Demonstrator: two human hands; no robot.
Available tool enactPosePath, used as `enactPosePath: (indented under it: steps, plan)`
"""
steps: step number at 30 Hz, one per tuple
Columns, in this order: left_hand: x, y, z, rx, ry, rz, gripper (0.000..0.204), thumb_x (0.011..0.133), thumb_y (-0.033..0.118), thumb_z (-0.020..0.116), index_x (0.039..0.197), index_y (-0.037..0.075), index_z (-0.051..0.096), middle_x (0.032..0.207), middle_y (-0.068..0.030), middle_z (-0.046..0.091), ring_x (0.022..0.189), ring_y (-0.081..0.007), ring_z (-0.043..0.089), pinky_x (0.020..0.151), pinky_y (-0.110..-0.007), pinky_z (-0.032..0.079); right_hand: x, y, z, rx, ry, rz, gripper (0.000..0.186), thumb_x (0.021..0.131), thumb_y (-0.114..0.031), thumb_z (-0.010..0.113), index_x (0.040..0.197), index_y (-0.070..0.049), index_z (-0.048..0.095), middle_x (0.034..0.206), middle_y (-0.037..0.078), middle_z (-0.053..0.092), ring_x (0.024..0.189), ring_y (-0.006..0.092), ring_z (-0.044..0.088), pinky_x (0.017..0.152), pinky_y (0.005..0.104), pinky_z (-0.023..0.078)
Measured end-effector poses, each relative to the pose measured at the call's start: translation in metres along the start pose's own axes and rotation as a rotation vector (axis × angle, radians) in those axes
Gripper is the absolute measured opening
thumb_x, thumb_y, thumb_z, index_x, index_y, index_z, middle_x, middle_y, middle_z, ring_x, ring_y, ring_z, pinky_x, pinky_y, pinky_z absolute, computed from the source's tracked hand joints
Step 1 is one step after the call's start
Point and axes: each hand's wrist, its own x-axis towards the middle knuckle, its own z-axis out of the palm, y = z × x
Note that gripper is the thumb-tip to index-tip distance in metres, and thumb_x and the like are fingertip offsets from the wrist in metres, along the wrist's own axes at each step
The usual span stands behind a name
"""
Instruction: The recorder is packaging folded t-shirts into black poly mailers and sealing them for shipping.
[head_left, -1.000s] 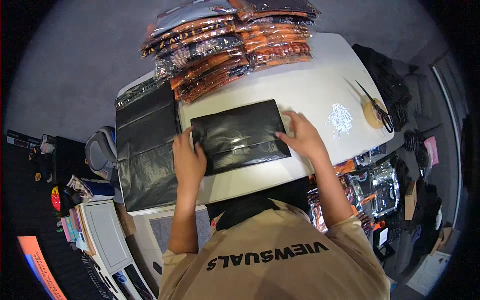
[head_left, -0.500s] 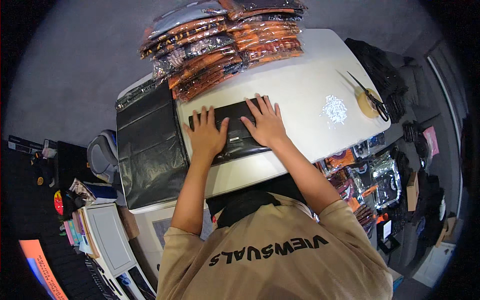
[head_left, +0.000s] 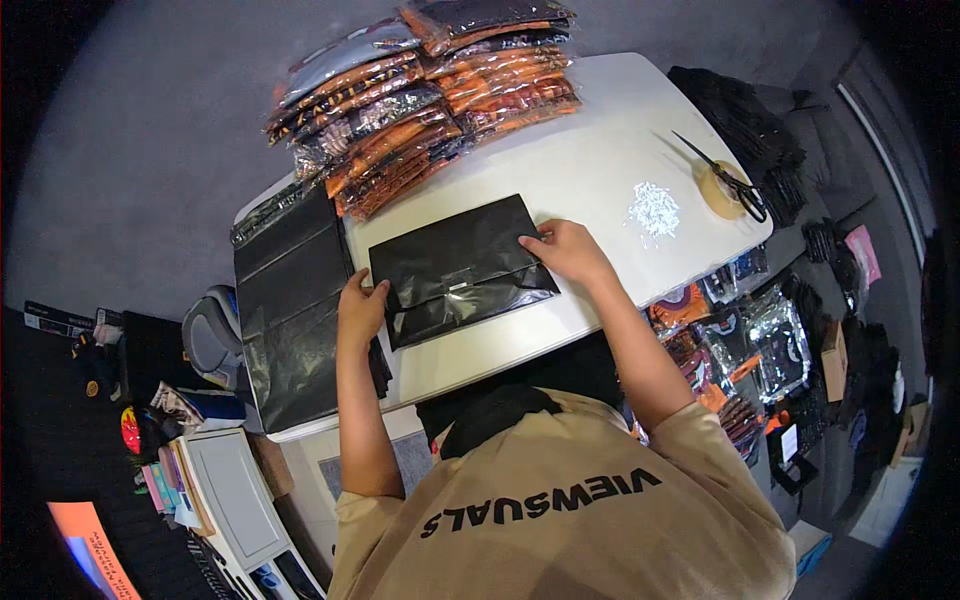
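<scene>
A folded black plastic packet (head_left: 452,245) lies on the white table (head_left: 600,130), its flap turned down and a small white sticker at the middle of the flap's edge. My left hand (head_left: 362,308) grips its left edge between thumb and fingers. At the opposite edge, my right hand (head_left: 570,252) pinches the packet, thumb toward me. Flat on the table to the left is a stack of large black plastic bags (head_left: 295,310), close beside my left hand.
Clear-wrapped orange and dark garments (head_left: 400,110) rise in stacks at the back. White slips (head_left: 654,212), a tape roll (head_left: 716,192) and black scissors (head_left: 738,182) lie at right. More wrapped garments (head_left: 780,345) sit beyond the right edge; a grey chair (head_left: 212,335) stands left.
Both hands have gone from lying flat on the packet to holding its left and right edges. More of the packet's top now shows. The view has shifted slightly.
</scene>
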Motion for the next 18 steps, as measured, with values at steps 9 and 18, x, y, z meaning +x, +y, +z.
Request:
enactPosePath:
  steps: [9, 18]
  plan:
    - [-0.003, 0.015, 0.002, -0.075, -0.114, -0.076, 0.026, 0.101, 0.017, 0.074, 0.109, -0.008, 0.076, 0.093, -0.0102, 0.078, 0.078, -0.0188, 0.071, 0.072, -0.034, 0.054, 0.004, -0.004, -0.003, -0.21, -0.174, 0.063, 0.045, 0.091, -0.044, 0.079, 0.11, -0.004, 0.082, 0.107, 0.025, 0.079, 0.104, 0.0421, 0.076, 0.095, 0.0494, 0.06]
    - [0.004, 0.038, 0.005, -0.488, -0.197, 0.137, 0.017, 0.105, 0.01, 0.069, 0.111, -0.004, 0.075, 0.1, -0.0061, 0.078, 0.086, -0.0122, 0.07, 0.078, -0.029, 0.053, 0.011, 0.011, -0.027, 0.275, -0.035, -0.161, 0.024, 0.103, -0.018, 0.071, 0.118, 0.0, 0.071, 0.09, 0.009, 0.075, 0.081, 0.0166, 0.066, 0.077, 0.0353, 0.054]
